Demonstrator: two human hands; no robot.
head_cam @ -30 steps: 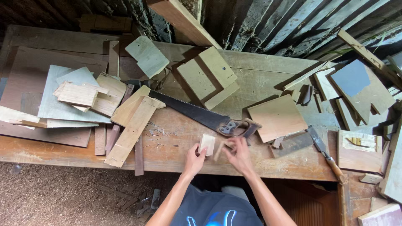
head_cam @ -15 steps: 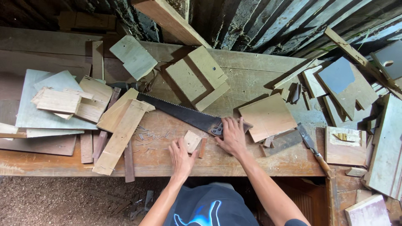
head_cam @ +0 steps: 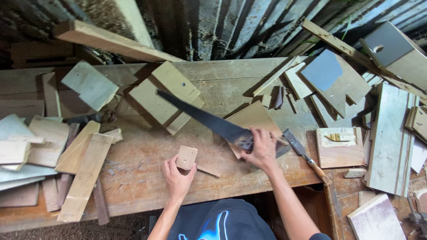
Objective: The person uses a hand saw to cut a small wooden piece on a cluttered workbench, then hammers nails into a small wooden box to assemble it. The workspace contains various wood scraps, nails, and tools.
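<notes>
My right hand (head_cam: 263, 148) grips the handle of a dark-bladed hand saw (head_cam: 209, 121) and holds it lifted, the blade pointing up and to the left over the workbench (head_cam: 147, 186). My left hand (head_cam: 176, 175) holds a small square wooden block (head_cam: 186, 157) with a hole in it, resting on the bench near its front edge. A thin wood sliver (head_cam: 208, 171) lies just right of the block. A flat plywood square (head_cam: 253, 122) lies under the saw handle.
Piles of wood offcuts (head_cam: 53, 146) crowd the left side and boards (head_cam: 387, 133) the right. A chisel with a wooden handle (head_cam: 308, 156) lies right of my right hand. A notched wooden piece (head_cam: 167, 95) sits behind the saw. Loose nails (head_cam: 122, 171) are scattered at front left.
My right hand moved from beside the block to the saw handle, gripped it and lifted the saw off the bench. My left hand kept the block. The camera moved closer.
</notes>
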